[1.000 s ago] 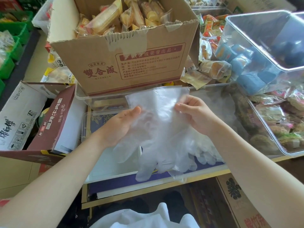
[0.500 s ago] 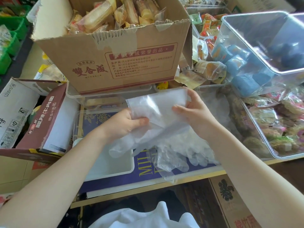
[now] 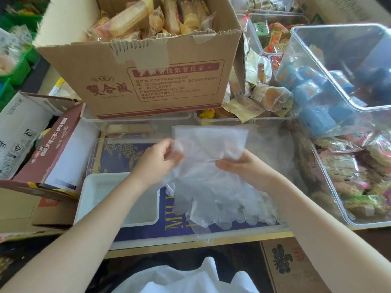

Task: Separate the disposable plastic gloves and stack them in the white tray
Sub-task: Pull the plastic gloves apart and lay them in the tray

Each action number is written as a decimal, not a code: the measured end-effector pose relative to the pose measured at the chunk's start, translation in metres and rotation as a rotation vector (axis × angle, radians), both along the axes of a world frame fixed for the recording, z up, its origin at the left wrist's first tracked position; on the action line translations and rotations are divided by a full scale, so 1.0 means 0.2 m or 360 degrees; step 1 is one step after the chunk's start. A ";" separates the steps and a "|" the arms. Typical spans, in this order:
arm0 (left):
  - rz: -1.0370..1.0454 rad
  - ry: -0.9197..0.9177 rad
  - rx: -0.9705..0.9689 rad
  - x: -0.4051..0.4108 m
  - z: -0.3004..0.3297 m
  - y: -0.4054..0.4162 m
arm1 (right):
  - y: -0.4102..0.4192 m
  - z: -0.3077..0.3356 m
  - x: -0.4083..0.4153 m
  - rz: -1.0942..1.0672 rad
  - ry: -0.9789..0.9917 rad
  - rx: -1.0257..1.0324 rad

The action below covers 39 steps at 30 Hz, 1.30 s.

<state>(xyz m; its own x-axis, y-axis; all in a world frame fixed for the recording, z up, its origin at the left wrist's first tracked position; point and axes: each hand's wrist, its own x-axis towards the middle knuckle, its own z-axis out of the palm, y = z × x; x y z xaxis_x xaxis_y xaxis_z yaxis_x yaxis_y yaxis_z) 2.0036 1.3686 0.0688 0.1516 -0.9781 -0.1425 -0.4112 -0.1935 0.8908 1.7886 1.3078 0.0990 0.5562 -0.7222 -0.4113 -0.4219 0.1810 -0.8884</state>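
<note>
Left hand (image 3: 156, 159) has shifted left; both it and right hand (image 3: 239, 166) pinch gloves (image 3: 209, 166).

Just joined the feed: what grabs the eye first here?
Dead centre, both hands, left hand and right hand, pinch a clump of clear gloves hanging over the counter. The white tray sits lower left of them. A big snack box looms behind.
</note>
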 end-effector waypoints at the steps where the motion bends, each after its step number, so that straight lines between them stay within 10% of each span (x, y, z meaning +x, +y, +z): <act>1: 0.0013 -0.0145 0.0008 -0.01 -0.01 0.00 | 0.00 -0.01 0.00 0.0013 -0.0008 0.0018; 12: 0.0209 -0.0323 -0.0180 -0.14 -0.05 -0.03 | -0.07 -0.21 -0.03 -0.0176 -0.0142 0.0375; 20: 0.0518 0.0604 0.0107 -0.19 -0.14 0.00 | -0.07 -0.35 -0.02 -0.0307 -0.0368 0.0361; 24: 0.0431 0.0253 0.0175 -0.19 -0.17 0.01 | -0.06 -0.38 -0.01 -0.0369 -0.0398 0.0356; 31: 0.0686 -0.0121 0.0061 -0.12 -0.20 0.02 | -0.13 -0.51 -0.04 -0.0501 0.0022 0.0053; 35: 0.0876 -0.0249 0.0202 -0.01 -0.18 0.02 | -0.18 -0.69 -0.21 0.0217 0.1289 -0.0718; 39: 0.0796 -0.0323 0.0293 0.04 -0.22 0.03 | -0.11 -0.81 -0.33 0.0376 0.1447 -0.0759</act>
<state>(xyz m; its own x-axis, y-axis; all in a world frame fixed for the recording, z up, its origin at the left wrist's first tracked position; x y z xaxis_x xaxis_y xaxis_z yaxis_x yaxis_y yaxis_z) 2.0107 1.3737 0.0256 0.6320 -0.7420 -0.2234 -0.3892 -0.5533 0.7365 1.7228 1.2848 -0.0634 0.3288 -0.8324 -0.4461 -0.9441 -0.2779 -0.1773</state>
